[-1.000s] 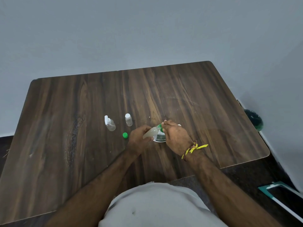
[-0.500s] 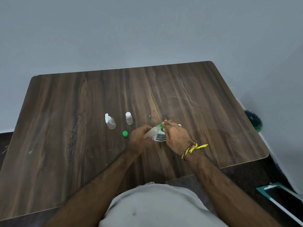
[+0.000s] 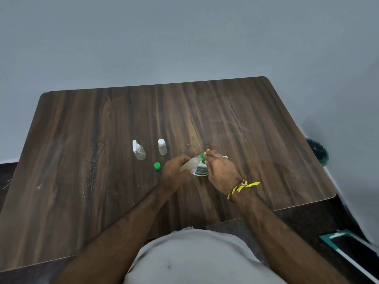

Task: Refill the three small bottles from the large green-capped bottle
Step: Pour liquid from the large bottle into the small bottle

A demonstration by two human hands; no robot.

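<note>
My left hand [image 3: 174, 173] grips a small cloudy bottle [image 3: 189, 163], tilted with its neck toward the right. At that neck my right hand [image 3: 220, 171] pinches a green cap [image 3: 201, 157] with its fingertips. Just under both hands a round bottle with a white rim and dark label [image 3: 201, 172] stands on the table, mostly hidden. Two clear small bottles stand to the left: one with a flip-top [image 3: 139, 150], one with a white screw cap [image 3: 162, 146]. A loose green cap [image 3: 157, 165] lies beside my left hand.
The dark wooden table [image 3: 82, 160] meets a grey wall at the back. A dark green round object [image 3: 317, 151] sits on the floor off the right edge. A teal-framed flat thing [image 3: 348, 249] lies on the floor at the lower right.
</note>
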